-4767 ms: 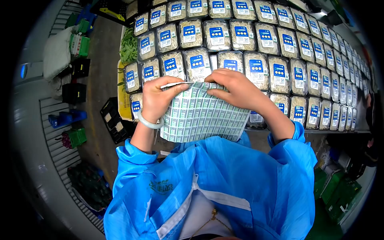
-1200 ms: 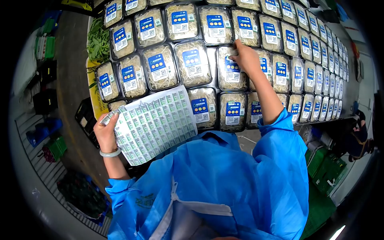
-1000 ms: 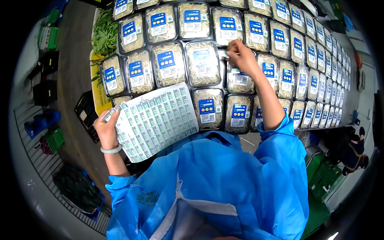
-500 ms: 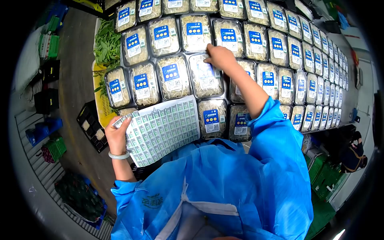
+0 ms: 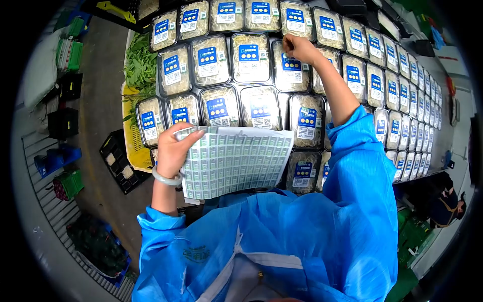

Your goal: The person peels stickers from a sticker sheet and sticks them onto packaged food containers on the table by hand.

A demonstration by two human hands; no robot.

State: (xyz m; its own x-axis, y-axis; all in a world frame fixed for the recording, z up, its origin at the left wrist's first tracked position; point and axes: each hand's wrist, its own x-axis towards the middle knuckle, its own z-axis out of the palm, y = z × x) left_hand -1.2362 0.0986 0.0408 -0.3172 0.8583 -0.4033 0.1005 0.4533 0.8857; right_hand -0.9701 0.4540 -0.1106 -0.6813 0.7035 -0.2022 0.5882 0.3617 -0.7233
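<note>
My left hand [image 5: 174,151] is closed on the upper left corner of a sheet of small green-and-white printed stickers [image 5: 234,163], held tilted in front of my body. My right hand [image 5: 301,50] has its fingers curled together over the top of a clear-lidded tray of bean sprouts [image 5: 291,75] with a blue-and-white label. Whatever is between those fingertips, if anything, is too small to make out. Nearer me lies another bean sprout tray [image 5: 260,108], its lower edge close to the sheet.
Many more labelled trays [image 5: 376,85] stand in rows stretching right. Leafy greens [image 5: 141,63] and a yellow basket [image 5: 135,146] are at the left edge. A black crate [image 5: 118,161] sits on the floor. Another person [image 5: 448,201] is at the far right.
My right hand has moved away from me and to the right, from a nearer tray to one a row farther back. The sticker sheet has shifted right with my left hand.
</note>
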